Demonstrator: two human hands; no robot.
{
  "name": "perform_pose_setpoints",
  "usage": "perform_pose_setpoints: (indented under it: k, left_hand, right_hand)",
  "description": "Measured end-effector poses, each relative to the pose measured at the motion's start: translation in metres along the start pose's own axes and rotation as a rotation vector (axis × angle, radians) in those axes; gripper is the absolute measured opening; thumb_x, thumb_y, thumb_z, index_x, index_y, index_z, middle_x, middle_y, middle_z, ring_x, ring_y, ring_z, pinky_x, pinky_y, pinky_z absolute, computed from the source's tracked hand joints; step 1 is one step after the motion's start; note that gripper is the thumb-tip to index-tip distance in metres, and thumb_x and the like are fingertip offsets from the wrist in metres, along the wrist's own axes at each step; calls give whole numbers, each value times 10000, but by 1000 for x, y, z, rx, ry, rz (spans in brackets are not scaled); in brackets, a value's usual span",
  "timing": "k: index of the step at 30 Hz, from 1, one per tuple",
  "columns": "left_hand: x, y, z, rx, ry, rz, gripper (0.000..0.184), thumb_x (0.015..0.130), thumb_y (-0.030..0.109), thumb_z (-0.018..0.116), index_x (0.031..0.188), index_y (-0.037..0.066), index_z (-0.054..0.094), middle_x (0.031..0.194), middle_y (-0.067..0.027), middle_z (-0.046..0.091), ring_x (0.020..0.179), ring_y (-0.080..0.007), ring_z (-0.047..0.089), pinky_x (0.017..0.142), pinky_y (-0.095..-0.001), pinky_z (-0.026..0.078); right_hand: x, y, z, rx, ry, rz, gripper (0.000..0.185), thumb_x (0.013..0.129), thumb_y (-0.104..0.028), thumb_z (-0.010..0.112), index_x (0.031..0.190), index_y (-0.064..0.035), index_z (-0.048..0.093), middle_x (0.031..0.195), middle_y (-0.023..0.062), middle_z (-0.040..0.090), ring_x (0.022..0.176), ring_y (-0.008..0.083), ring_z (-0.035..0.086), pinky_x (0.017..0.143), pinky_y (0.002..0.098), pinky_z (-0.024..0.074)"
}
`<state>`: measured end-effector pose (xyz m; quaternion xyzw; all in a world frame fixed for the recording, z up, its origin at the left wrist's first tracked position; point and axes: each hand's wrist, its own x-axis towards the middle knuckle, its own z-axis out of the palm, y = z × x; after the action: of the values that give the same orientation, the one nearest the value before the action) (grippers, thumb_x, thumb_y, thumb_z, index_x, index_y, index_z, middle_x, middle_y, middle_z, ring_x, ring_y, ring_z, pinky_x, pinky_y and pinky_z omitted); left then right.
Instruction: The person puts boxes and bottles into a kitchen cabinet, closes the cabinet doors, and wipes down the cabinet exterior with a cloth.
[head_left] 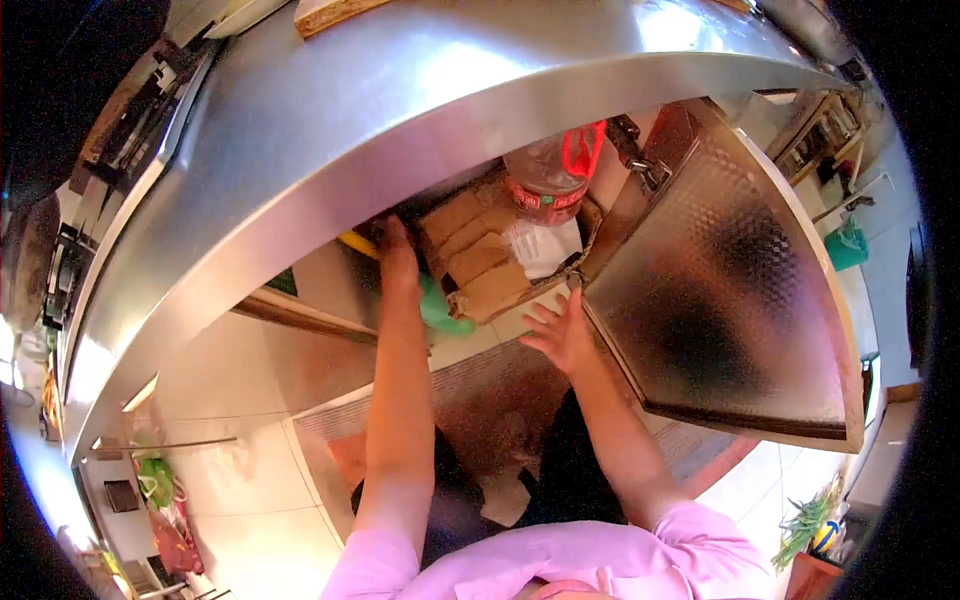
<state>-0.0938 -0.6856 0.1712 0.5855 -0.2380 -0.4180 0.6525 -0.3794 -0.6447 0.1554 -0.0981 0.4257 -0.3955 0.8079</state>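
My left hand (398, 250) reaches into the shadowed cupboard under the metal counter, at the left side of a cardboard box (475, 250). Its fingers are dark and partly hidden, so whether they grip anything does not show. Close by it are a yellow item (358, 243) and a green item (442, 308), whose kinds I cannot make out. My right hand (560, 335) has its fingers spread, just below the box's front right corner, and holds nothing. On top of the box stands a clear plastic bottle (545, 175) with a red label and red handle, beside a white paper (543, 247).
A textured cupboard door (720, 290) stands open on the right, its edge near my right forearm. Overhead, the metal countertop (400, 90) curves across the cupboard opening. A striped mat (340, 410) lies on the tiled floor. A potted plant (805, 530) is at lower right.
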Motion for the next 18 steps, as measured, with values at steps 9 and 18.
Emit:
perform_pose_setpoints:
  k: [9,18]
  left_hand:
    - [-62,-13,59,741,116,271,793,814,469,508,1324,-67,221,1362,-284,227,1273,-391,210,1046,-382,209]
    - [-112,26,44,640,113,198,740,829,452,502,1352,8,225,1367,-223,271,1246,-350,301,1015,-370,272]
  right_hand:
    - [37,-5,52,95,-124,-86,905,750,-691,415,1366,-108,100,1335,213,238,1207,390,309,905,604,351]
    - [40,-6,12,152,-225,104,897,773,-637,462,1376,-76,105,1389,189,168,1256,346,264,969,557,292]
